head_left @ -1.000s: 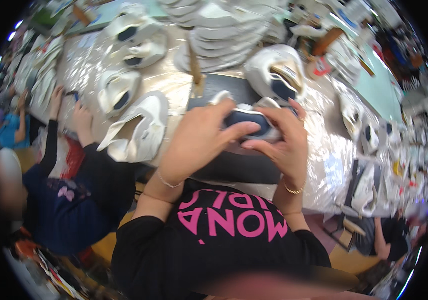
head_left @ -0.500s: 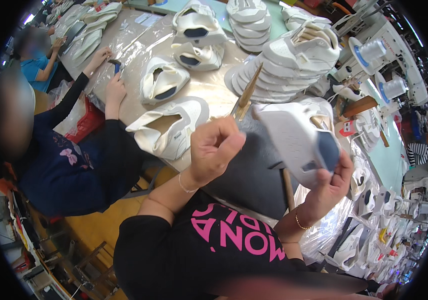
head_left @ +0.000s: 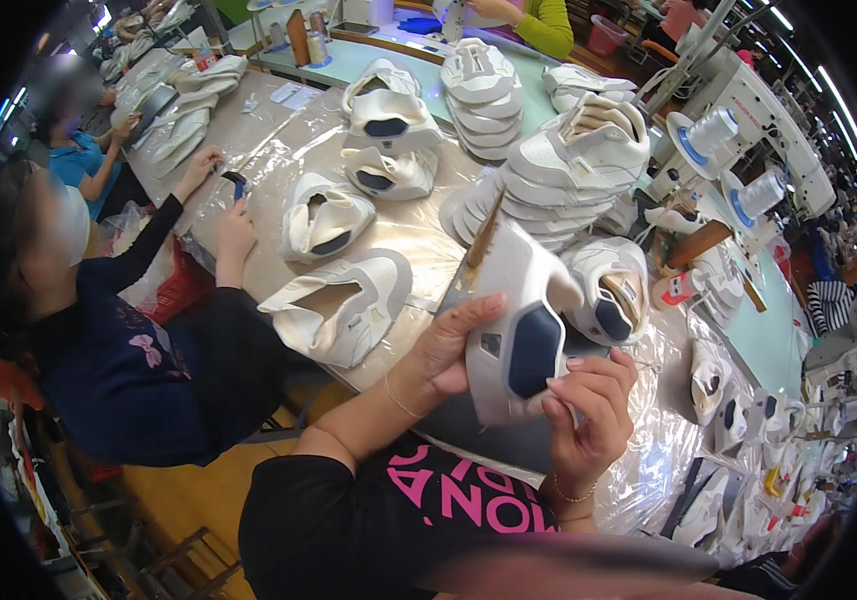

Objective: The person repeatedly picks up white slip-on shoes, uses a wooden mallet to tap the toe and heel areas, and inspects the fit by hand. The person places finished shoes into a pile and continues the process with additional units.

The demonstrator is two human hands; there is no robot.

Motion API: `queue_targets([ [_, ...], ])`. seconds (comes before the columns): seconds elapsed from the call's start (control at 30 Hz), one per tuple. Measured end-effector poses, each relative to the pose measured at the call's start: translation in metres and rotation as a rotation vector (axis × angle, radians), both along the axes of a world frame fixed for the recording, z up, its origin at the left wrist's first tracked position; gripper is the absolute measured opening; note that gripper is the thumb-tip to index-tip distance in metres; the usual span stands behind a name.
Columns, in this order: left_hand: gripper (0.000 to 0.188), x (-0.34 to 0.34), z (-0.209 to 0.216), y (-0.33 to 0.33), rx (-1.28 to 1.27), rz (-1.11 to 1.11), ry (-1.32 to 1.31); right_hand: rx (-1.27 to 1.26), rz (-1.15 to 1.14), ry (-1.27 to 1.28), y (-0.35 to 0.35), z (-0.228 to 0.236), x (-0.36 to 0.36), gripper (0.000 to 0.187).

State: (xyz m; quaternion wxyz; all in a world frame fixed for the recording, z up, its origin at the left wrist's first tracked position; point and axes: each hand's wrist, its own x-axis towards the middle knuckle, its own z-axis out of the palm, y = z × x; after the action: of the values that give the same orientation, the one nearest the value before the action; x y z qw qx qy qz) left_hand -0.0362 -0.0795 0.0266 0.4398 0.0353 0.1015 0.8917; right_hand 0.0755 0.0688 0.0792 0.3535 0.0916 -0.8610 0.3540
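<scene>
A white and grey shoe upper [head_left: 488, 376] with a navy heel patch [head_left: 535, 350] is held in front of me, heel toward me. My left hand [head_left: 456, 345] grips its left side, thumb against the outside. Against the patch's lower right edge, my right hand [head_left: 593, 405] pinches with bent fingers. Behind the upper rises a brown pointed stick [head_left: 484, 238]; its lower end is hidden. Just right of the held upper sits another upper [head_left: 608, 290] with a navy patch. Beneath my hands lies a dark pad [head_left: 478, 425], mostly covered.
Stacked white uppers [head_left: 573, 165] stand beyond my hands, with single uppers [head_left: 333, 310] to the left. A co-worker [head_left: 148, 340] at left holds a blue-handled tool [head_left: 238, 186]. Thread cones [head_left: 713, 132] and a sewing machine [head_left: 763, 120] are at right. More uppers [head_left: 738, 415] lie lower right.
My closed left hand was apart from the upper and now grips it. The upper has moved left and turned its navy heel patch toward me. The view has tilted up.
</scene>
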Motion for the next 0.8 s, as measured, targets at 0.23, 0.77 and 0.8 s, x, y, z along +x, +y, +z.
queue_targets([
  [0.23, 0.039, 0.013, -0.001, -0.002, 0.337, -0.439, -0.354, -0.007, 0.086, -0.037, 0.008, 0.002, -0.014, 0.067],
  [0.77, 0.039, 0.03, -0.006, 0.023, 0.083, -0.461, -0.388, 0.148, 0.201, -0.103, 0.021, 0.01, -0.001, 0.052],
  [0.8, 0.039, 0.029, -0.006, 0.024, 0.098, -0.464, -0.388, 0.178, 0.21, -0.11, 0.019, 0.012, -0.001, 0.051],
])
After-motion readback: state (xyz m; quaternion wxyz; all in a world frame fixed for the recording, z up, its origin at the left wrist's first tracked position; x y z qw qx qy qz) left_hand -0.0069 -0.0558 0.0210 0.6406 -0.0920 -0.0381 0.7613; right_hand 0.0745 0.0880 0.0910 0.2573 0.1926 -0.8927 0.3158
